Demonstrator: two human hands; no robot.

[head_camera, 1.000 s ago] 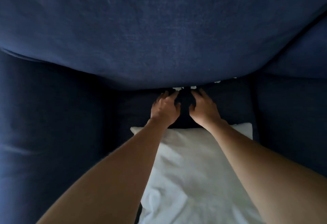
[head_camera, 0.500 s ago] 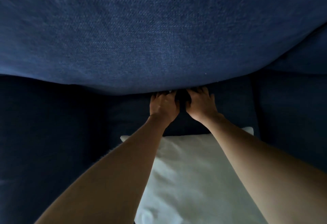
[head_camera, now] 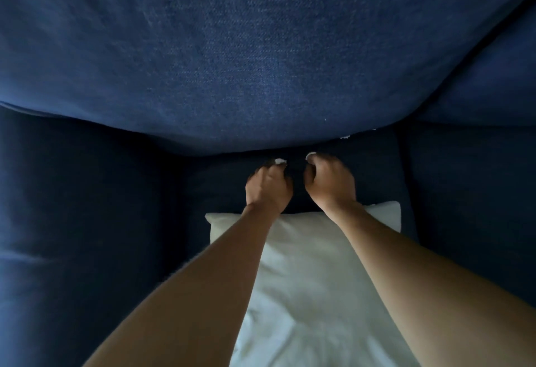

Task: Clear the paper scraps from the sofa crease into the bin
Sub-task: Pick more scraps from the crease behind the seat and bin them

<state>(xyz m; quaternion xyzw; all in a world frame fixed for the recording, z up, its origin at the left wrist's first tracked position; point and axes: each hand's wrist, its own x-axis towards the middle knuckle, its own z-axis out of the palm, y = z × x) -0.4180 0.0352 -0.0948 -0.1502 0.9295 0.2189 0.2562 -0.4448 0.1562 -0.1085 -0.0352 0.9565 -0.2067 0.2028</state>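
Observation:
Both my hands rest on the dark blue sofa seat just in front of the crease (head_camera: pixel 290 150) under the back cushion. My left hand (head_camera: pixel 268 187) is closed with a small white paper scrap (head_camera: pixel 280 161) pinched at its fingertips. My right hand (head_camera: pixel 329 182) is also closed, a white paper scrap (head_camera: pixel 311 155) showing at its fingertips. Further right, a few small white scraps (head_camera: pixel 345 136) still peek out of the crease. No bin is in view.
The big blue back cushion (head_camera: pixel 261 47) overhangs the crease. A white pillow (head_camera: pixel 304 265) lies on the seat under my forearms. The sofa arm (head_camera: pixel 72 221) is on the left, and another seat cushion (head_camera: pixel 470 207) is on the right.
My hands reached under the back cushion into the crease, then pulled back out toward me, fingers now closed with white scraps in them.

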